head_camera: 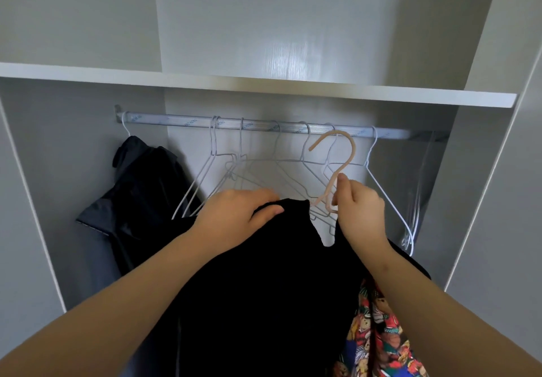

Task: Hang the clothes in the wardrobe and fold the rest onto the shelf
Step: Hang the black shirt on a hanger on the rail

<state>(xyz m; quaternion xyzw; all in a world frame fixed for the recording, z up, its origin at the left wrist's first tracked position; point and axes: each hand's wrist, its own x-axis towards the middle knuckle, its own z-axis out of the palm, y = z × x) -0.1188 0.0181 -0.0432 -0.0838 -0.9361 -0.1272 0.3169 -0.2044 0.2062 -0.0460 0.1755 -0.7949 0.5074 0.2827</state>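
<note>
Below silver wardrobe rail (264, 126): right hand (362, 209) pinches neck of beige plastic hanger (337, 168); left hand (234, 215) grips shoulder of black fabric garment (264, 274). Hanging step, garment on hanger, hook just short of rail. Next: lift, hook over rail among white wire hangers (223, 177).

Wire hangers (278, 161) crowd the rail (170, 119); a bare stretch lies near the jacket (137, 189).

Empty white wire hangers (264, 160) hang along the metal rail (176, 120), a dark grey jacket (140, 195) at its left end
</note>
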